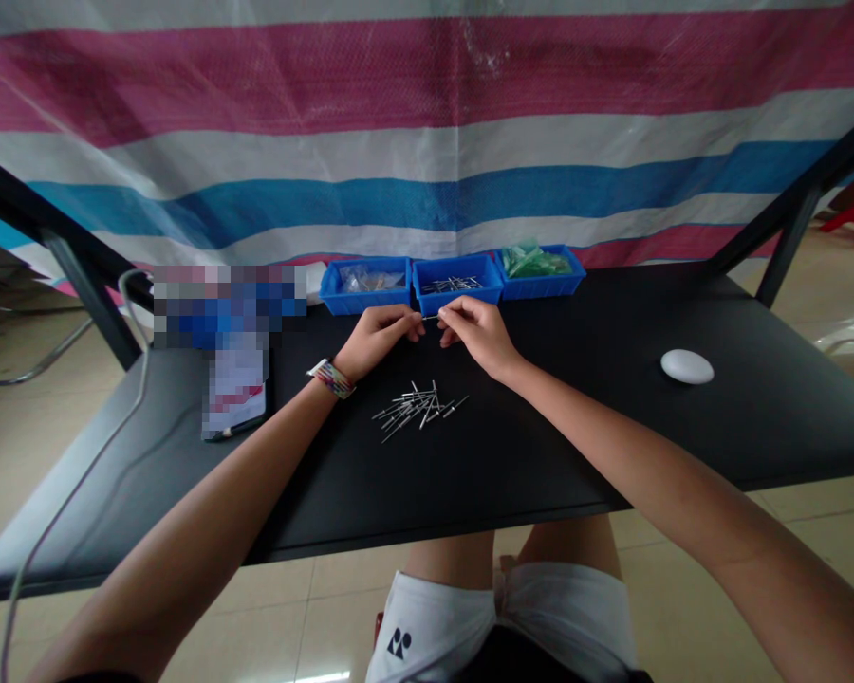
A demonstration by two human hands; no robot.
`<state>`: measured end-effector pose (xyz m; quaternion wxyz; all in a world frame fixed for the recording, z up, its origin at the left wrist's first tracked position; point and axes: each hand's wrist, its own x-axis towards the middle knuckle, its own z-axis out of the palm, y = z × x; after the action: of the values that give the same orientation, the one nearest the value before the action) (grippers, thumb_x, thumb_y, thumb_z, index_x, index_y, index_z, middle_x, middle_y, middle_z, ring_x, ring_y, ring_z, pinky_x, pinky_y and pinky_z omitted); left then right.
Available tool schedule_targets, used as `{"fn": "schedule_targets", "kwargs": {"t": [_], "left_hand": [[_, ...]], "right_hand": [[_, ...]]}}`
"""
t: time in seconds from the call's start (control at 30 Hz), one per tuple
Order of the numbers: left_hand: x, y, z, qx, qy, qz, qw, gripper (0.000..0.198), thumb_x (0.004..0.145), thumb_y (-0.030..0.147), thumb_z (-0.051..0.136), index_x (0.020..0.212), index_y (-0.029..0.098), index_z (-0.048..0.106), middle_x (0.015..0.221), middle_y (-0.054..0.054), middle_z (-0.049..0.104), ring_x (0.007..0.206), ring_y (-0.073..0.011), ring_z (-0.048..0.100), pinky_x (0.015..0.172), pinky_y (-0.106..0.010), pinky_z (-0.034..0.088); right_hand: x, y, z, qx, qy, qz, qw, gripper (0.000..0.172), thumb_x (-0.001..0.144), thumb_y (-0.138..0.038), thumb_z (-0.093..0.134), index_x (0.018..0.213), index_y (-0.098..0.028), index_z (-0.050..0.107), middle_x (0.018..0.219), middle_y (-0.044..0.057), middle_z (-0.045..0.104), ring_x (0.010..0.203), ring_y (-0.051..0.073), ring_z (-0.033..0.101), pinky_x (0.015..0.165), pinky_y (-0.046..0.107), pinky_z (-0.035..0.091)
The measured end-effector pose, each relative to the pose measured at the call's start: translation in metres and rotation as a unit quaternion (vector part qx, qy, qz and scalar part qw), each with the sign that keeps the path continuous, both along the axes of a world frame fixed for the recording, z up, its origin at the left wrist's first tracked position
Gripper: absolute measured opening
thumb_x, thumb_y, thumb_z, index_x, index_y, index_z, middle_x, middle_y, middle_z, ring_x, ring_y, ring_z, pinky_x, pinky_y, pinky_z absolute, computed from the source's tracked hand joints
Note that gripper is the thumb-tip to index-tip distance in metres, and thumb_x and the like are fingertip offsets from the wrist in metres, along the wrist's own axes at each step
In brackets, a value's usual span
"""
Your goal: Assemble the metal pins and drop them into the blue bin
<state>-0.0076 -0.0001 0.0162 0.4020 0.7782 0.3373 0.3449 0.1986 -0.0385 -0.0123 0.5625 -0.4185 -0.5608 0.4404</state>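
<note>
A thin silvery blind rivet point(431, 317) spans the gap between my two hands, just in front of the middle blue bin point(437, 303). My left hand point(379, 340), with a woven band on its wrist, pinches one end. At the other end, the fingertips of my right hand point(478, 334) are closed on it. Nearer to me, a loose pile of blind rivets point(414, 408) lies on the black table point(541, 455). More rivets are inside the middle bin.
The left blue bin point(360, 303) contains clear plastic bags; the right one point(545, 286) has green plastic in it. A white oval object point(687, 366) sits on the right. A phone-like object point(238, 408), partly pixelated, lies left. A cable point(89, 474) crosses the table's left end.
</note>
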Motion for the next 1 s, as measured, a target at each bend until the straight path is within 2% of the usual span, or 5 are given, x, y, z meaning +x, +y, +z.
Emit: {"fn": "schedule_targets", "kwargs": {"t": [0.17,0.3,0.5,0.73,1.0], "left_hand": [[-0.0001,0.0020,-0.0033,0.013,0.008,0.005,1.000,0.049,0.100,0.057,0.060,0.078,0.017,0.076,0.076,-0.006,0.074,0.075,-0.0186,0.067,0.077,-0.031,0.052],[0.0007,0.0017,-0.0034,0.013,0.012,0.010,1.000,0.052,0.101,0.061,0.058,0.078,0.018,0.077,0.075,-0.006,0.074,0.073,-0.0189,0.066,0.076,-0.031,0.052],[0.0010,-0.0002,-0.0002,0.006,0.015,0.012,1.000,0.052,0.100,0.061,0.059,0.079,0.017,0.077,0.075,-0.006,0.074,0.072,-0.0183,0.066,0.075,-0.030,0.052],[0.0001,-0.0018,0.0014,-0.022,-0.019,-0.001,1.000,0.036,0.092,0.053,0.074,0.090,0.017,0.072,0.076,-0.003,0.071,0.071,-0.0167,0.065,0.070,-0.028,0.051],[0.0002,0.0009,-0.0027,0.032,0.036,0.009,0.999,0.051,0.102,0.062,0.058,0.086,0.018,0.077,0.074,-0.005,0.073,0.069,-0.0173,0.065,0.070,-0.028,0.050]], "right_hand": [[-0.0013,-0.0029,0.0034,0.001,0.010,-0.007,1.000,0.020,0.085,-0.038,0.076,0.092,-0.021,0.068,0.081,-0.002,0.069,0.059,0.011,0.067,0.057,0.025,0.058],[-0.0013,-0.0027,0.0035,0.003,0.009,-0.013,1.000,0.016,0.082,-0.033,0.075,0.090,-0.021,0.068,0.079,-0.002,0.067,0.059,0.011,0.067,0.056,0.025,0.058],[-0.0017,-0.0013,0.0010,0.010,-0.002,-0.024,1.000,0.018,0.083,-0.036,0.076,0.089,-0.020,0.068,0.081,-0.001,0.069,0.060,0.012,0.067,0.057,0.026,0.059],[-0.0022,-0.0009,0.0004,0.012,0.002,-0.033,0.999,0.020,0.084,-0.039,0.078,0.089,-0.020,0.070,0.078,0.000,0.070,0.059,0.013,0.067,0.055,0.026,0.058],[-0.0013,-0.0034,0.0042,0.009,-0.001,-0.015,1.000,0.025,0.084,-0.043,0.079,0.091,-0.020,0.072,0.083,0.001,0.072,0.061,0.013,0.067,0.057,0.026,0.059]]}}
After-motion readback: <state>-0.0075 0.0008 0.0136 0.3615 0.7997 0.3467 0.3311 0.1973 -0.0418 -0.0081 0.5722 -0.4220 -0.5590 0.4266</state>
